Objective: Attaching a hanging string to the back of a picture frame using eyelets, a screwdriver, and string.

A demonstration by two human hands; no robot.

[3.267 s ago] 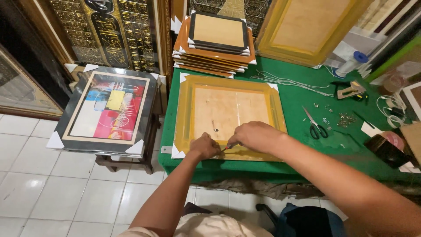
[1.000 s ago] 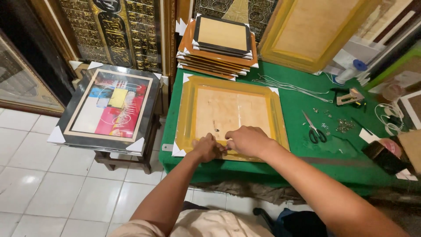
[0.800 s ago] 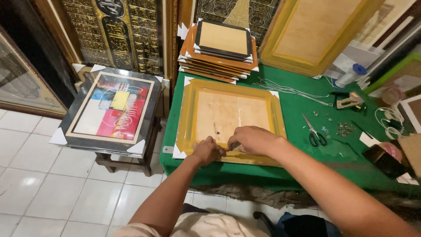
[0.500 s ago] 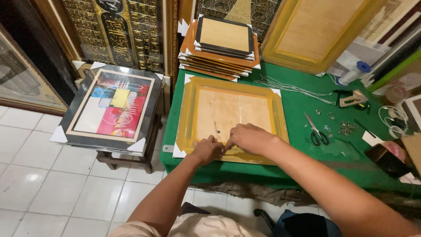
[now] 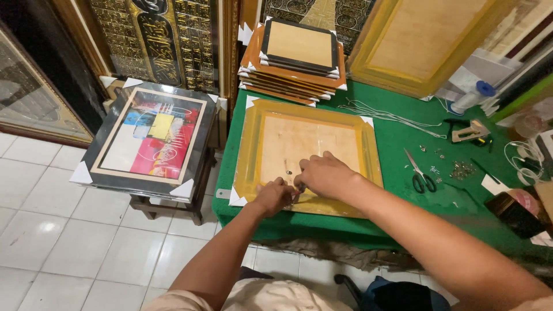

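Observation:
A yellow picture frame [image 5: 249,151] lies face down on the green table [image 5: 403,138], its pale backing board [image 5: 299,144] facing up. Both hands meet at the frame's near rail. My left hand [image 5: 272,196] is curled with its fingertips pressed to the rail; what it pinches is hidden. My right hand [image 5: 324,174] lies over the board's near edge and grips a small dark tool [image 5: 296,196] that points at the left hand's fingertips. A small metal fitting [image 5: 288,171] sits on the board just beyond them.
Behind the frame is a stack of frames [image 5: 296,57], and a large yellow frame [image 5: 426,43] leans at the back. Scissors [image 5: 419,174], loose screws [image 5: 461,170], white cord [image 5: 380,112] and a staple gun [image 5: 469,132] lie to the right. A colourful framed picture [image 5: 151,141] rests on a stool at left.
Both hands stay at the same spot on the frame's near rail, with only small finger movements. The view shifts slightly.

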